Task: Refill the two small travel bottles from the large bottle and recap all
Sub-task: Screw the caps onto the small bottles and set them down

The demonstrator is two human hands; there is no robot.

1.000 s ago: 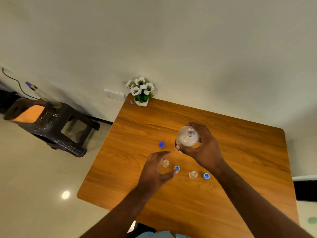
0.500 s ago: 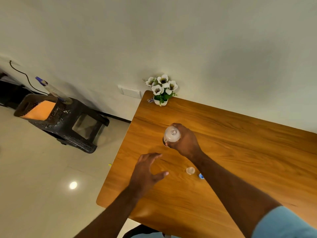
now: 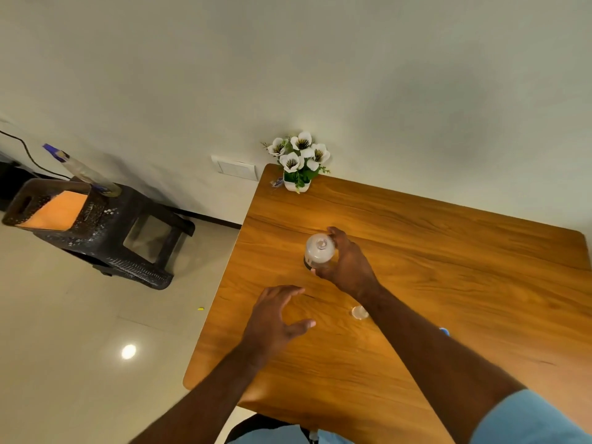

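Head view showed the left hand [image 3: 275, 318] spread wide, holding nothing. Next, the right hand [image 3: 344, 267] gripped the uncapped large bottle [image 3: 319, 251] standing on the table [image 3: 448, 251]. One small bottle [image 3: 359, 312] waited nearby; tipping slowly should help.

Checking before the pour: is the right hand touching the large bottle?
Touching. The head view shows the right hand with fingers wrapped around the side of the large bottle, which stands upright and uncapped on the table.
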